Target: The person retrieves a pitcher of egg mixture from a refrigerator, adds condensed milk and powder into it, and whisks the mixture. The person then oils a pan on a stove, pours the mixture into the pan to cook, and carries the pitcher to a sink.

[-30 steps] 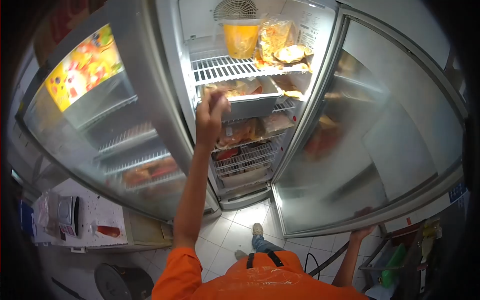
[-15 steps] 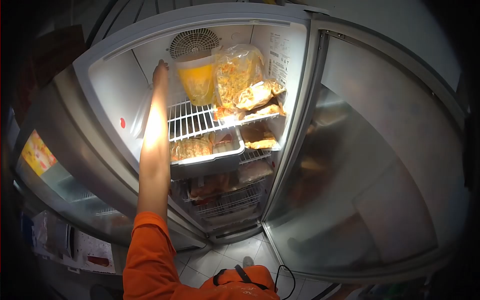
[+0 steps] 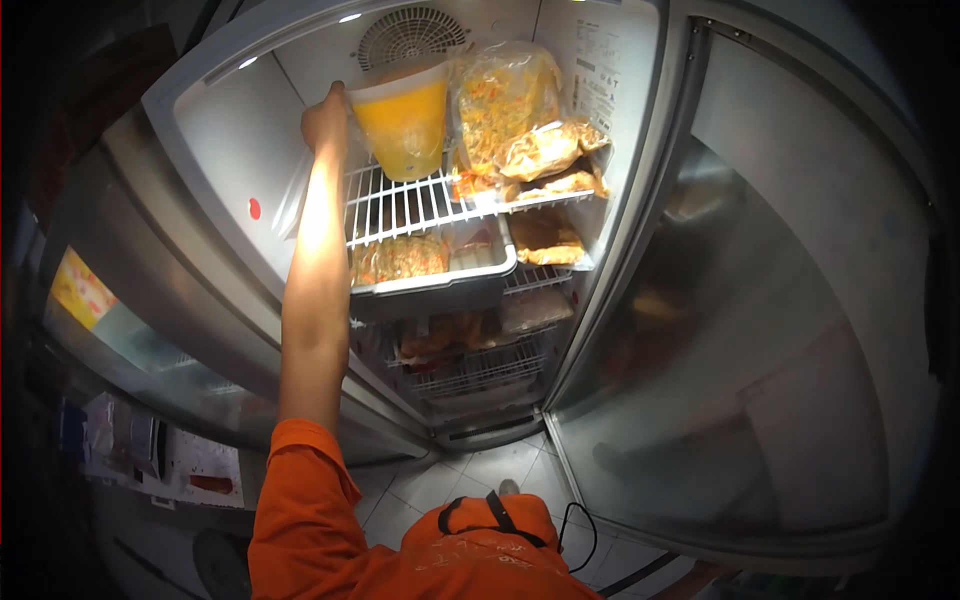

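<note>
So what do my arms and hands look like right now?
Your left hand is bare, with no glove or watch showing, and that arm's short orange sleeve ends above the elbow. Your right arm is too dim and cropped to describe.

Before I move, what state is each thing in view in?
Yellow-filled tub: mostly full
Left hand: at the tub's left rim, grip unclear
Tall clear food bag: filled, whether sealed unclear
Gray bin: uncovered, holding packaged food
Glass freezer door: swung open
Freezer light: lit
</note>
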Tool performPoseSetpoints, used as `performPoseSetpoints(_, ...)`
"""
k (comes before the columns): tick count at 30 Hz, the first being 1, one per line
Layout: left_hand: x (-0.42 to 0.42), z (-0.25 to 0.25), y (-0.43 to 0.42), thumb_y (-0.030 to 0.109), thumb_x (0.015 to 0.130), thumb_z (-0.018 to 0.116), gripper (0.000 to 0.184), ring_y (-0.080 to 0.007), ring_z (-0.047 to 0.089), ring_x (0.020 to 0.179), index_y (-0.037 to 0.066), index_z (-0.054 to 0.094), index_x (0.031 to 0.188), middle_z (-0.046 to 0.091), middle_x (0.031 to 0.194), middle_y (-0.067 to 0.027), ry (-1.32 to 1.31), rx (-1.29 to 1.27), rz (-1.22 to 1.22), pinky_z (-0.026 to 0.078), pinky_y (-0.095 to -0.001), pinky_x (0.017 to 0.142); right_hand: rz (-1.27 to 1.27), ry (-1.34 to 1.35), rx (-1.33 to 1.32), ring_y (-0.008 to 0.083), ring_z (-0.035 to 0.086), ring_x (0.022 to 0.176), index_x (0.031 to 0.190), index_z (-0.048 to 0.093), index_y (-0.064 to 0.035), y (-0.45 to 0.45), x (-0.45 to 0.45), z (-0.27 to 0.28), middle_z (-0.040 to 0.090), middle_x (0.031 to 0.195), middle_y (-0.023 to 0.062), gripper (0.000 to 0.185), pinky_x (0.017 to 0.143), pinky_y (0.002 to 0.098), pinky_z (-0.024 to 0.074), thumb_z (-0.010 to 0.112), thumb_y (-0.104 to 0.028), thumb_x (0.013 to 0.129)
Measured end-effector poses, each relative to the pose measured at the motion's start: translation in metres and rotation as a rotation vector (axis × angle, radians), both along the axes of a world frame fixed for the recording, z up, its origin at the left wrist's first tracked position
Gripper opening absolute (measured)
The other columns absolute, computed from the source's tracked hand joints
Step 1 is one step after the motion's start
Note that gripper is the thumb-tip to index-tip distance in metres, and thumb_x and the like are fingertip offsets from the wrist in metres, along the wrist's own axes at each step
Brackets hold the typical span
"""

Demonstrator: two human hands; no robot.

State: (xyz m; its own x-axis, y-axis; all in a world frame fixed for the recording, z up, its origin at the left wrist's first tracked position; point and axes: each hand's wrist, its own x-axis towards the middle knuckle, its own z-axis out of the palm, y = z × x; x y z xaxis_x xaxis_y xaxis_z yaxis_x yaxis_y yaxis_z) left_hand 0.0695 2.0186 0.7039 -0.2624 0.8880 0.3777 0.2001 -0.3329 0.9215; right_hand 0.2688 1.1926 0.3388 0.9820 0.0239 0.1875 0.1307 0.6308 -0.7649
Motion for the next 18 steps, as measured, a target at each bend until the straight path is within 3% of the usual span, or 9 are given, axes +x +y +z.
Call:
performPoseSetpoints(4,-0.027,0.006,-0.052,0.053,0.073,0.070,0.057,-0.0314,0.067,0.090,-0.003,0.073,0.086,0.071,0.090,-0.0205,-0.052,-0.081,0.076,0.048,-0.0399,0.084,0.022,-0.019,0.010,0.0268,0.054,0.105,0.130,0.051,-0.0014,-0.008,-0.010,0.000,0.057,0.118,0.0113,0.071,0.095,0.0413,0.0440,0.052,-0.057,0.086)
performPoseSetpoints(6,-0.039,-0.004,-0.060,0.051,0.072,0.073,0.054,-0.0288,0.066,0.084,-0.002,0.073,0.081,0.071,0.085,-0.0181,-0.107,0.035,0.028,0.049,-0.0389,0.080,0.031,-0.026,0.017,0.0272,0.054,0.106,0.130,0.051,-0.0015,-0.011,-0.018,0.000,0.057,0.118,0.0115,0.071,0.096,0.0417,0.0439,0.053,-0.056,0.086)
performPoseSetpoints(8,-0.052,-0.008,-0.071,0.045,0.079,0.069,0.044,-0.0229,0.060,0.072,0.003,0.074,0.088,0.069,0.078,-0.0118,-0.108,0.062,0.008,0.047,-0.0383,0.072,0.044,-0.041,0.029,0.0276,0.054,0.108,0.130,0.051,-0.0017,-0.015,-0.027,0.000,0.057,0.119,0.0116,0.070,0.097,0.0420,0.0438,0.053,-0.056,0.086)
performPoseSetpoints(10,-0.054,0.008,-0.126,0.036,0.093,0.060,0.032,-0.0136,0.048,0.054,0.012,0.075,0.108,0.063,0.070,-0.0016,-0.054,-0.001,0.016,0.043,-0.0380,0.059,0.059,-0.053,0.041,0.0280,0.054,0.109,0.130,0.051,-0.0018,-0.015,-0.037,0.000,0.057,0.119,0.0117,0.070,0.098,0.0424,0.0438,0.053,-0.056,0.086)
performPoseSetpoints(12,-0.063,0.000,-0.120,0.047,0.085,0.067,0.038,-0.0168,0.052,0.057,0.011,0.078,0.090,0.063,0.062,-0.0029,-0.030,0.044,0.090,0.048,-0.0364,0.065,0.079,-0.077,0.048,0.0284,0.054,0.110,0.130,0.051,-0.0020,-0.011,-0.050,0.004,0.057,0.120,0.0119,0.070,0.099,0.0428,0.0437,0.054,-0.056,0.086)
performPoseSetpoints(14,-0.078,0.025,-0.182,0.053,0.076,0.072,0.046,-0.0200,0.055,0.061,0.007,0.077,0.083,0.064,0.060,-0.0064,-0.086,-0.091,0.064,0.049,-0.0369,0.070,0.093,-0.086,0.072,0.0288,0.054,0.111,0.130,0.051,-0.0021,-0.005,-0.063,0.004,0.057,0.121,0.0120,0.070,0.100,0.0432,0.0436,0.054,-0.055,0.086)
performPoseSetpoints(15,-0.087,0.023,-0.176,0.053,0.071,0.073,0.047,-0.0227,0.060,0.067,0.006,0.076,0.079,0.068,0.068,-0.0076,-0.072,-0.030,0.041,0.050,-0.0378,0.071,0.098,-0.081,0.100,0.0290,0.054,0.112,0.130,0.051,-0.0022,-0.001,-0.073,0.004,0.057,0.121,0.0121,0.070,0.101,0.0434,0.0436,0.054,-0.055,0.086)
performPoseSetpoints(16,-0.092,0.018,-0.166,0.052,0.067,0.075,0.048,-0.0255,0.066,0.072,0.005,0.075,0.074,0.072,0.076,-0.0089,-0.059,0.030,0.018,0.051,-0.0388,0.071,0.062,0.096,0.194,0.0293,0.054,0.113,0.129,0.052,-0.0027,-0.007,-0.072,-0.012,0.057,0.121,0.0122,0.068,0.102,0.0444,0.0432,0.054,-0.055,0.086)
performPoseSetpoints(18,-0.095,0.012,-0.170,0.053,0.065,0.074,0.049,-0.0293,0.070,0.081,0.006,0.077,0.080,0.072,0.077,-0.0121,-0.130,0.124,0.039,0.053,-0.0408,0.075,0.117,-0.029,0.135,0.0279,0.055,0.113,0.128,0.053,-0.0028,-0.004,-0.083,-0.025,0.057,0.121,0.0119,0.066,0.101,0.0439,0.0429,0.052,-0.056,0.088)
